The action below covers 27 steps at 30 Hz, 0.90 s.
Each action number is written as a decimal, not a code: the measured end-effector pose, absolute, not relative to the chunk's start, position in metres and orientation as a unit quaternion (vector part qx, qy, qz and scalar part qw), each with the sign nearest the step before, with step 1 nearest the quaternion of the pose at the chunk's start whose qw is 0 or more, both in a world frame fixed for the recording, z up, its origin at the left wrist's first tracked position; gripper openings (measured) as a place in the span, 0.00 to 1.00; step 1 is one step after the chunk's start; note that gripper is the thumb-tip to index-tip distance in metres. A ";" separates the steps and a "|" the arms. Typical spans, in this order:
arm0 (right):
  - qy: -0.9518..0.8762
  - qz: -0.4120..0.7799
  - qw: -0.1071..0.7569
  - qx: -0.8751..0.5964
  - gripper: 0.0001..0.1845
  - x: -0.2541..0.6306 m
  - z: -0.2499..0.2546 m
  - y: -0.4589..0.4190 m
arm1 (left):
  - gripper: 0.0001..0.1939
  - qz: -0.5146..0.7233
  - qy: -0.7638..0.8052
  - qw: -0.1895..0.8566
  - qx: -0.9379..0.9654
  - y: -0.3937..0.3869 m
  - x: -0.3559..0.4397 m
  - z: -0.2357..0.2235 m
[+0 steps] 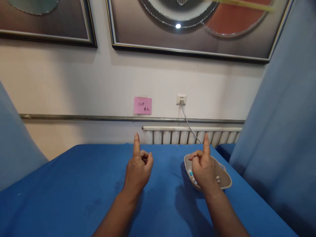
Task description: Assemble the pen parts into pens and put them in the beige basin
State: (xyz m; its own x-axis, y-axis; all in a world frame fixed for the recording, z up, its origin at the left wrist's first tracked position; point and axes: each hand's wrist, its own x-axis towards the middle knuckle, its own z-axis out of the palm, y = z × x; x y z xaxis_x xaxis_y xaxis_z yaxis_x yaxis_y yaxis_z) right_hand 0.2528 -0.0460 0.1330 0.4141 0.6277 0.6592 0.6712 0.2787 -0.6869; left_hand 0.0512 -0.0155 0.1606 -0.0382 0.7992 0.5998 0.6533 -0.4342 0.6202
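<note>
My left hand [138, 169] is held up over the blue-covered table [74, 197], its index finger stretched straight up and the other fingers curled in. Nothing is in it. On the right, my right hand [204, 169] makes the same pointing shape, empty too, in front of and above a beige basket [225, 179]. Small white and blue pieces [191, 173] lie in the basket's left part, and small pale pieces [218, 179] show at its right. My right hand and wrist hide the middle of the basket; I cannot tell what the small pieces are.
Behind the table run a metal rail [111, 118] and a white radiator [172, 135]. A cord [189, 123] hangs from a wall socket [181, 99]. A pink note [143, 105] sticks to the wall. Blue curtains [271, 115] flank the table; framed pictures [192, 52] hang above.
</note>
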 end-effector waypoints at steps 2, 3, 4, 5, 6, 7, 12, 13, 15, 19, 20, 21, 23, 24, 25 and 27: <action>-0.541 -0.008 0.592 -0.598 0.42 0.252 0.132 -0.045 | 0.43 0.486 0.531 0.075 0.691 -0.014 0.050 0.161; -0.542 -0.003 0.593 -0.595 0.42 0.252 0.132 -0.044 | 0.43 0.481 0.534 0.075 0.691 -0.014 0.050 0.161; -0.545 0.002 0.594 -0.592 0.42 0.251 0.131 -0.043 | 0.43 0.476 0.539 0.075 0.691 -0.013 0.049 0.161; -0.547 0.007 0.594 -0.590 0.42 0.251 0.130 -0.043 | 0.43 0.472 0.542 0.074 0.691 -0.013 0.049 0.161; -0.550 0.012 0.593 -0.588 0.42 0.251 0.130 -0.042 | 0.43 0.467 0.546 0.074 0.691 -0.012 0.049 0.161; -0.552 0.016 0.592 -0.587 0.42 0.251 0.129 -0.041 | 0.43 0.465 0.549 0.072 0.691 -0.012 0.049 0.160; -0.557 0.026 0.575 -0.598 0.41 0.251 0.124 -0.036 | 0.43 0.459 0.548 0.073 0.696 -0.010 0.050 0.159; -0.557 0.026 0.573 -0.601 0.42 0.251 0.123 -0.035 | 0.43 0.459 0.546 0.075 0.697 -0.010 0.051 0.159; -0.558 0.029 0.572 -0.600 0.42 0.251 0.122 -0.033 | 0.43 0.457 0.544 0.082 0.699 -0.010 0.051 0.158; -0.575 0.042 0.541 -0.613 0.42 0.252 0.121 -0.031 | 0.41 0.423 0.550 0.098 0.713 -0.005 0.051 0.154; -0.581 0.046 0.520 -0.625 0.41 0.252 0.121 -0.030 | 0.39 0.397 0.555 0.100 0.724 -0.003 0.051 0.152; -0.588 0.051 0.494 -0.638 0.39 0.252 0.121 -0.029 | 0.37 0.363 0.558 0.103 0.739 0.000 0.050 0.149; -0.609 0.062 0.430 -0.664 0.36 0.253 0.121 -0.027 | 0.30 0.273 0.565 0.108 0.771 0.005 0.049 0.143; -0.622 0.065 0.394 -0.673 0.34 0.252 0.120 -0.026 | 0.28 0.231 0.566 0.111 0.783 0.007 0.049 0.140; -0.637 0.066 0.358 -0.680 0.33 0.251 0.119 -0.025 | 0.26 0.196 0.566 0.113 0.793 0.009 0.049 0.136; -0.662 0.063 0.294 -0.687 0.31 0.245 0.116 -0.023 | 0.24 0.155 0.558 0.110 0.808 0.012 0.050 0.131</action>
